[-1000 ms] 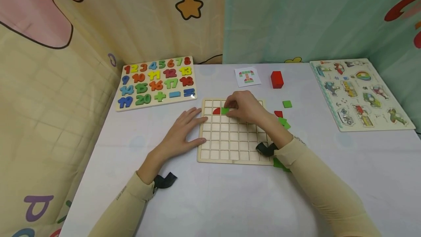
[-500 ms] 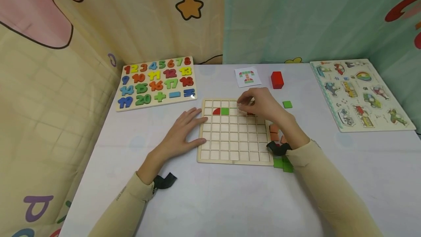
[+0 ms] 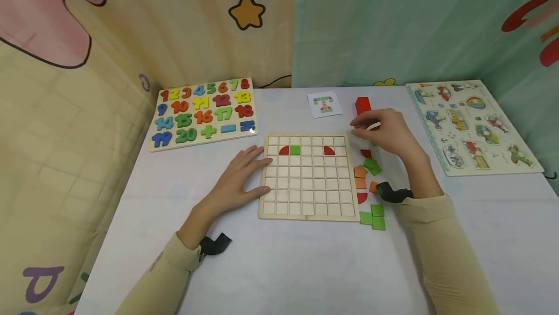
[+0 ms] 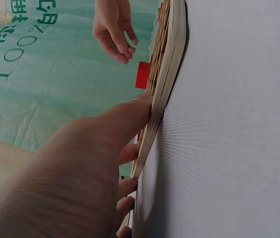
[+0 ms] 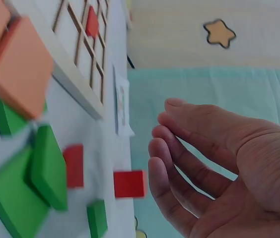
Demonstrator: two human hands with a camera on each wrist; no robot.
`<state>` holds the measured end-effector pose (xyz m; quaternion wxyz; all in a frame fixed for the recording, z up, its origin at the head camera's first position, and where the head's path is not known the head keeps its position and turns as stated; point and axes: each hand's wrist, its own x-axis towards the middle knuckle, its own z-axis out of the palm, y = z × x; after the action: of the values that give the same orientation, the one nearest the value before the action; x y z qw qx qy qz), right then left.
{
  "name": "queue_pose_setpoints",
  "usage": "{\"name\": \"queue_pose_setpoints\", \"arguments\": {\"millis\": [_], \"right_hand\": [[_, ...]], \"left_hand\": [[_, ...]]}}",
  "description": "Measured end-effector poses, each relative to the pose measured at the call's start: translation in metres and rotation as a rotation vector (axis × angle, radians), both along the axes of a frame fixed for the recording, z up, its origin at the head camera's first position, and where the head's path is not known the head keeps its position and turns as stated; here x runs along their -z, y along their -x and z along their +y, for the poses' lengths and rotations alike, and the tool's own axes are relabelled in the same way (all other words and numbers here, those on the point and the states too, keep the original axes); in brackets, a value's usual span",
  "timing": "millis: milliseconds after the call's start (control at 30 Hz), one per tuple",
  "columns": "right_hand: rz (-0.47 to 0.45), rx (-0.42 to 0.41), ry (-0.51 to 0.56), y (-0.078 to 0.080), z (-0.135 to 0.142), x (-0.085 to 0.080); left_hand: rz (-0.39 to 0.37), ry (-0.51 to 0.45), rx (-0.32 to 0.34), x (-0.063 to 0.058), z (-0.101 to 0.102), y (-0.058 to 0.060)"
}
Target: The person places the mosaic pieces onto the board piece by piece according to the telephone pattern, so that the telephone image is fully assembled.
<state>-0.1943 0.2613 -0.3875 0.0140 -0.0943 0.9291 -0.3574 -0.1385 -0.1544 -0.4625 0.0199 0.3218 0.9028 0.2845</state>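
Observation:
My left hand (image 3: 238,176) rests on the left edge of a wooden grid board (image 3: 307,217), its fingers spread. Set in the board's second row are a red quarter-round tile (image 3: 284,150), a green square tile (image 3: 295,150) beside it, and another red quarter-round tile (image 3: 329,150) further right. My right hand (image 3: 386,133) hovers off the board's upper right corner, near a red block (image 3: 362,105). In the right wrist view its fingers (image 5: 172,144) are loosely bent with nothing between them. A small green tile (image 5: 97,219) lies below that hand, hidden in the head view.
Loose green tiles (image 3: 378,223), orange tiles (image 3: 360,183) and red tiles (image 3: 362,198) lie right of the board. A pattern card (image 3: 334,109) lies behind it. A number puzzle (image 3: 218,138) stands back left, a picture puzzle (image 3: 463,159) back right. Curtains close off the back.
My right hand has let go of the green square in the grid and moved right, off the board. My left hand stays on the board's edge. The head view has shifted slightly.

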Motion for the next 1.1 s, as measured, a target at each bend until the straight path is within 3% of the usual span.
{"name": "queue_pose_setpoints", "arguments": {"millis": [367, 800, 1100], "right_hand": [[-0.124, 0.072, 0.018, 0.0, 0.045, 0.008], [-0.202, 0.01, -0.032, 0.0, 0.065, 0.021], [-0.187, -0.025, -0.065, -0.002, 0.065, 0.021]], "left_hand": [[-0.004, 0.014, -0.003, 0.0, -0.001, 0.002], [0.006, -0.01, 0.006, -0.001, 0.0, 0.0], [-0.004, -0.008, 0.0, -0.002, 0.0, -0.001]]}}
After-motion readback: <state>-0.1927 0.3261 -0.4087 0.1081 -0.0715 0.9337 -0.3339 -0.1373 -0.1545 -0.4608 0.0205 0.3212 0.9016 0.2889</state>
